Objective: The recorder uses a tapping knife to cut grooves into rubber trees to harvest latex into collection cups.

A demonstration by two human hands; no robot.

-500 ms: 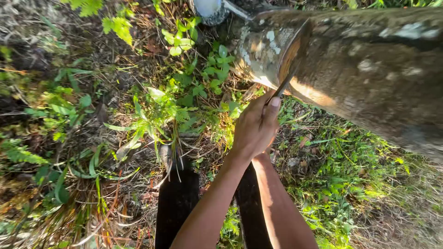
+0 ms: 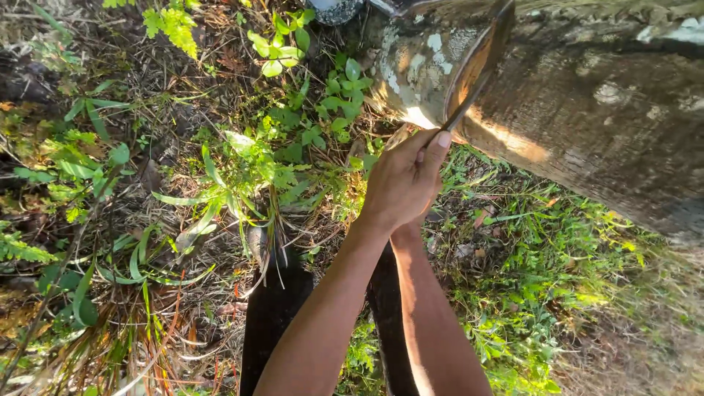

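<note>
Tapping knife (image 2: 469,99), thin metal shaft, runs from the hands up and right to the slanted cut groove (image 2: 480,55) in the bark of the tree trunk (image 2: 587,110); its tip sits in the groove near the top edge of view. Both hands are stacked on the handle: left hand (image 2: 400,183) on top, fingers wrapped tight round the handle, thumb laid straight along the shaft pointing at the trunk. Right hand (image 2: 418,220) is almost fully hidden under the left; only the forearm and a sliver of it show, so I cannot tell its grip for sure, though it looks closed round the same handle. Step in hand, as a judgement: shaving along the groove, blade about at the upper end of the cut. The next move likely calls for steady two-handed pressure and a shallow angle so the blade follows the channel without digging into the wood. Container: a round cup (image 2: 334,9) is at the far top edge, left of the trunk, mostly cropped; contents cannot be told. A pale spout-like piece near it is too cut off to name. Trunk has pale lichen patches and sunlit bare wood under the cut. Near: dark trouser legs (image 2: 275,323), weeds (image 2: 242,169), dry grass and litter on the ground.
</note>
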